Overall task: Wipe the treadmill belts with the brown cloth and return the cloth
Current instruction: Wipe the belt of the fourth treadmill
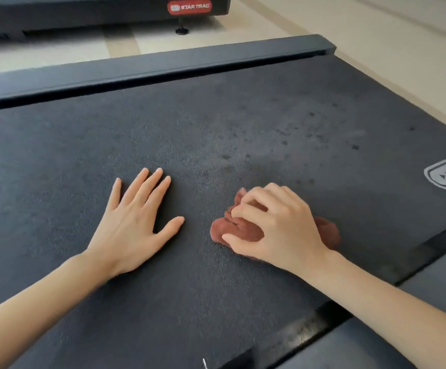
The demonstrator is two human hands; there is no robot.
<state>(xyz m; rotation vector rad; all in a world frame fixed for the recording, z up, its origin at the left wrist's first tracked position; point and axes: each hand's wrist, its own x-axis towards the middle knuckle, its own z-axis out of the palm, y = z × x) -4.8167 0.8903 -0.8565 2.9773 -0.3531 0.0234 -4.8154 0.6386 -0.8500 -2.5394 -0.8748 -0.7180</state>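
Right of centre on the dark treadmill belt (216,123), the right hand (275,225) clutches the bunched brown cloth (238,230). Left of centre, the left hand (134,217) presses flat, fingers spread. Dark spots in the upper right could be missed.

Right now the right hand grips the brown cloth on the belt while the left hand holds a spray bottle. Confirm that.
Wrong on the left hand: in the head view it holds nothing and lies flat on the belt. The right hand does grip the brown cloth.
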